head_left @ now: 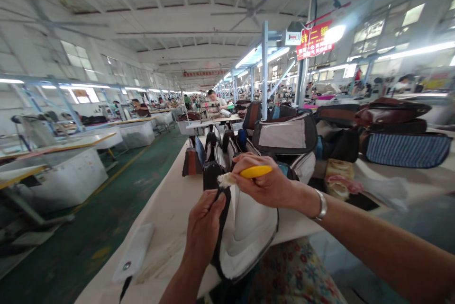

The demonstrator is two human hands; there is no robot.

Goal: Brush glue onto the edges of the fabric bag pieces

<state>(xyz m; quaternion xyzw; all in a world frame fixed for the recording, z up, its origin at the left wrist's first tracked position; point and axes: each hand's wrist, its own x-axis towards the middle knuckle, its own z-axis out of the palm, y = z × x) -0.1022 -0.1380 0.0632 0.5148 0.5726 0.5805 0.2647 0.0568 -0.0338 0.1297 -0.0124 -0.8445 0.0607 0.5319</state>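
My right hand (275,189) is closed around a brush (256,171) with a yellow handle and pale, frayed bristles. The bristles hover at, or touch, the dark upper edge of an open bag (254,230) with a white lining; contact cannot be made out. My left hand (205,222) pinches that dark edge between thumb and fingers, just below the bristles. The bag lies open at the near edge of the table, its white inside facing up. Behind my hands, several small dark bags (212,152) stand in rows.
A cream-topped table (167,204) carries a white device with a cord (135,252) at its left. Farther back sit a large grey-and-black bag (284,133), a striped blue bag (407,149) and stacked brown bags (387,114). A green aisle (131,185) runs along the left; people work beyond.
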